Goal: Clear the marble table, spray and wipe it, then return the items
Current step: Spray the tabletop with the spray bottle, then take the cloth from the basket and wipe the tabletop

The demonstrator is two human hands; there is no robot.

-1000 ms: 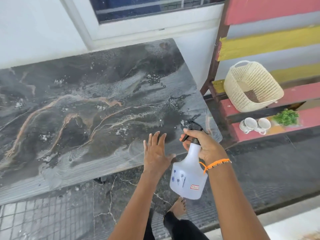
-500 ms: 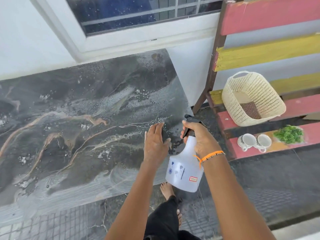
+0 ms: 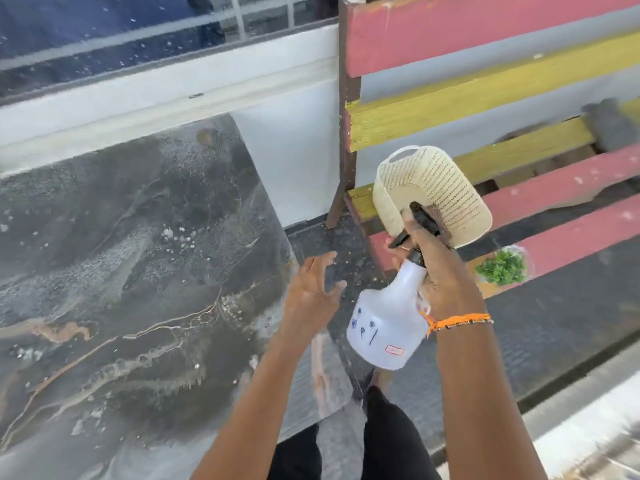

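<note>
The marble table fills the left half of your view, its dark slab wet all over, with beads and foamy streaks running along the pale and rust-coloured veins. Its right edge runs from the white wall beneath the window down toward your legs.

To the right stands the slatted bench, with red and yellow boards for the back and red boards for the seat. On the seat sits the cream woven basket, tilted so you look into its open mouth, something brown lying at its bottom (too blurred to name). Just right of it and lower, a small green plant rests on the front board.

The spray bottle hangs over the dark floor between table and bench, well clear of the slab. It is translucent white, with blue marks and a small red label on its side, and its black trigger head overlaps the basket in your view.

Your right hand is wrapped around the bottle's neck, fingers closed near the trigger; an orange bracelet circles that wrist.

Your left hand hovers at the table's right edge, fingers spread and curled, empty, not touching the marble as far as the blur allows.
</note>
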